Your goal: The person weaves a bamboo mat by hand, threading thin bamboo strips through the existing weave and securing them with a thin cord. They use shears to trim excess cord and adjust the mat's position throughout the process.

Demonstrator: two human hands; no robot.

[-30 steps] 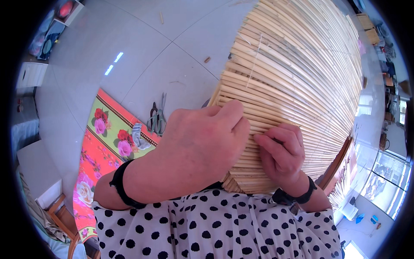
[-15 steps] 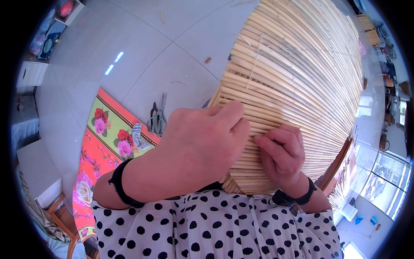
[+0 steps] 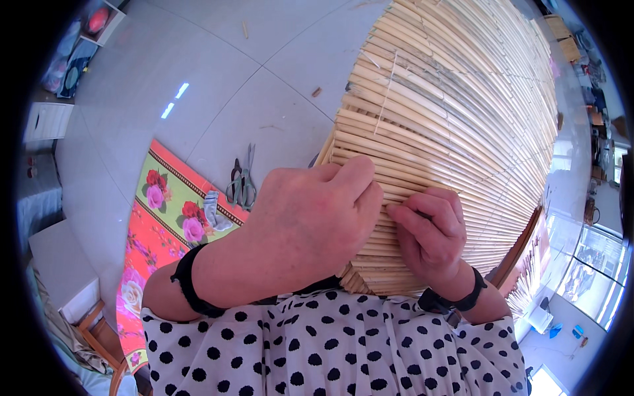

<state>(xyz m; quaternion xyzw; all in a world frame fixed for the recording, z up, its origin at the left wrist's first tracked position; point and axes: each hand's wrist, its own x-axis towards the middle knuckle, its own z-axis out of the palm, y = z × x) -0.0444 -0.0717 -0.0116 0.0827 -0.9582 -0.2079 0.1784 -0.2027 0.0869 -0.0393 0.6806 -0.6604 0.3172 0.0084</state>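
A person's left hand [image 3: 317,214] and right hand [image 3: 432,232], fingers curled, touched a slatted mat [image 3: 456,112]; whether they pinched anything was unclear. Scissors [image 3: 247,177] lay left of the mat.

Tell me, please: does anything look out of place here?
A thin pale strand crosses the stick mat near its left edge, perhaps a loose thread. A small brown scrap lies stray on the grey floor.

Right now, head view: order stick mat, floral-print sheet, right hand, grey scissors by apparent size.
1. Stick mat
2. Floral-print sheet, visible part only
3. Right hand
4. Grey scissors
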